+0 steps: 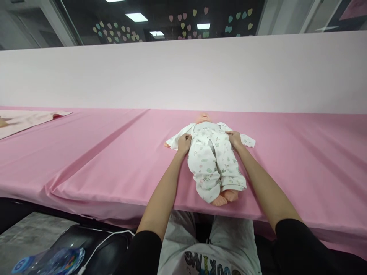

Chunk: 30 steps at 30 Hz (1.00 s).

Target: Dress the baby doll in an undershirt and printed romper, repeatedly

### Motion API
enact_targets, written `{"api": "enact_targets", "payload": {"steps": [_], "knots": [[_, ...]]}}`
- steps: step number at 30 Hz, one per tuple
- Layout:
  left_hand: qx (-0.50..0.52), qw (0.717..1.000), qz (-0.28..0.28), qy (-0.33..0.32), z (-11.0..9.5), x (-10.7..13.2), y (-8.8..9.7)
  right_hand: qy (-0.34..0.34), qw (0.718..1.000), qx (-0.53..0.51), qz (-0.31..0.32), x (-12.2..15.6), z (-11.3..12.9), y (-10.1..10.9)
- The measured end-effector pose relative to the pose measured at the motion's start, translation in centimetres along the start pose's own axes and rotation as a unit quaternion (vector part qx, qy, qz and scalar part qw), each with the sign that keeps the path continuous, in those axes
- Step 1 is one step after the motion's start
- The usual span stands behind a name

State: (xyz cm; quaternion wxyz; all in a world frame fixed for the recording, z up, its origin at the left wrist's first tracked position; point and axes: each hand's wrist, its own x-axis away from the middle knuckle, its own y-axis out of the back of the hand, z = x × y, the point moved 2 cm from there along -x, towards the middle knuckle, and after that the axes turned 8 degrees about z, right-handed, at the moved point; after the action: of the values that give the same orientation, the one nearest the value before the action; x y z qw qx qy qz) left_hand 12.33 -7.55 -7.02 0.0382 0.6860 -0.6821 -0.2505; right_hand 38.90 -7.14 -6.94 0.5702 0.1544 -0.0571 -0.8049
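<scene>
A baby doll [204, 117] lies on its back on the pink sheet, its bare feet [225, 198] toward me. It wears a white printed top and white printed baby pants [205, 164], pulled up over its body. At the waist's left side, my left hand [184, 143] is closed with the pants' edge in its fingers. My right hand [234, 139] pinches the waist on the opposite side. One sleeve [248, 140] sticks out flat beyond my right hand; no doll hand shows from it. On the left, a small doll hand [166, 144] peeks from its cuff.
The pink sheet [114, 168] covers a long table against a white low wall [183, 76]. A pale cloth [25, 119] lies at the far left. Below the table edge, a black chair [94, 244] holds a plastic bottle [54, 261] and a white cable [104, 240].
</scene>
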Motion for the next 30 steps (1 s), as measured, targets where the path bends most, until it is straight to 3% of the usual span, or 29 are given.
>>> {"api": "enact_targets", "payload": {"steps": [4,7,13,17,21,23,26,30], "knots": [[-0.096,0.994,-0.038,-0.040,-0.6,-0.7,0.1,-0.028,0.999,-0.002,-0.017,-1.0,1.1,-0.4],[-0.148,0.987,-0.041,-0.053,-1.4,-1.6,0.2,-0.037,0.999,-0.015,0.007,-1.3,2.1,-0.7],[-0.177,0.983,-0.037,-0.032,-2.3,-2.8,-0.4,-0.050,0.990,-0.022,0.132,-0.8,4.1,-0.1],[-0.111,0.993,-0.037,-0.036,-1.9,-3.0,-0.8,-0.014,0.972,0.032,0.233,-0.2,5.1,0.7],[0.040,0.996,0.030,-0.073,-1.8,-3.3,-1.1,0.070,0.982,0.002,0.174,-0.7,5.0,0.2],[0.044,0.996,0.027,-0.071,-2.0,-3.4,-1.2,0.099,0.989,0.000,0.109,-1.2,4.4,-0.5],[-0.016,0.998,-0.017,-0.066,-2.7,-3.3,-1.4,0.119,0.990,0.072,0.017,-1.5,3.7,-1.4],[-0.154,0.978,-0.123,-0.071,-3.4,-3.2,-0.5,0.109,0.974,0.198,-0.029,-1.6,3.7,-1.4]]}}
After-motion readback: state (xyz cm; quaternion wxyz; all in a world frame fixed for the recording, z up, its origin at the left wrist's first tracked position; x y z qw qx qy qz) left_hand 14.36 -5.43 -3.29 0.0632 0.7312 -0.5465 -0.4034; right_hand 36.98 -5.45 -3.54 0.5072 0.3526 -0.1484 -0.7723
